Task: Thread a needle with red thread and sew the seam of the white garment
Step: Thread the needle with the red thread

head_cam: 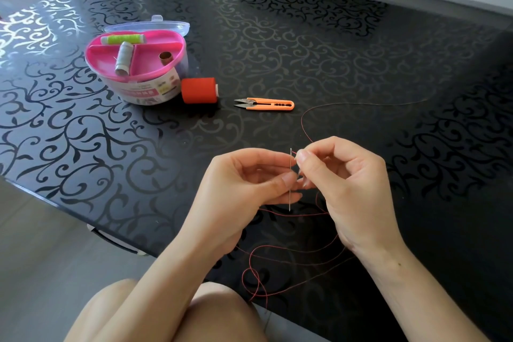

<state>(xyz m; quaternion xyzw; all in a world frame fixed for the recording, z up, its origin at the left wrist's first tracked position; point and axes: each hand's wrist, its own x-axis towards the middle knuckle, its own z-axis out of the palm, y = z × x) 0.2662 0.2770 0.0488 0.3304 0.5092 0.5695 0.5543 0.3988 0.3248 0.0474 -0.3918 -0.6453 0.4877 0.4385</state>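
I get even daylight, bright; white glare on glossy table (305, 50) top-left, red thread (302, 121) crisp, wide-angle bend at the edges.

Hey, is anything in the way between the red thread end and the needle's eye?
Nothing visible. The left hand grips the needle upright, below its eye; the right hand pinches the thread end just beside that eye, with no finger between.

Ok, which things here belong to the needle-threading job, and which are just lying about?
In the job: needle, pinched by the left hand; red thread, pinched by the right hand; red thread spool.
Lying about: orange thread snips; pink sewing kit box holding a green spool, a grey spool and a thimble.
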